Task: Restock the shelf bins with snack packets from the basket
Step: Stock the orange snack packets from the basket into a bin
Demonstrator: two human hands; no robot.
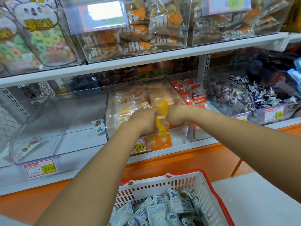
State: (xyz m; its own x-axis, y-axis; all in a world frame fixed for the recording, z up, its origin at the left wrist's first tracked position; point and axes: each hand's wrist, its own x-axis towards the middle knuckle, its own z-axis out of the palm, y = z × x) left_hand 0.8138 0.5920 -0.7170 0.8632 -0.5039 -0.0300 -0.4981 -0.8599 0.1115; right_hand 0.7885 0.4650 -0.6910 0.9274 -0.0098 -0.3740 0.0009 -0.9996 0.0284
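Snack packets, small white ones printed blue (160, 211), lie heaped in the white slotted plastic basket with a red rim (210, 190), nearest of all, below the clear plastic middle bin (112, 101). Inside that bin's open front, the right hand (177, 115) is clenched round an orange-yellow plastic packet (161, 126). The left hand (143, 119) touches the same packet, its fingers reaching over pale orange packets (130, 98); whether it grips cannot be told. Just left of the bin lies one loose white-blue packet (99, 128), by a wide clear bin (48, 121). Right of the bin stand red-and-white packets (196, 95). Above the bin, a clear box holds orange-swirl crisps (136, 35).
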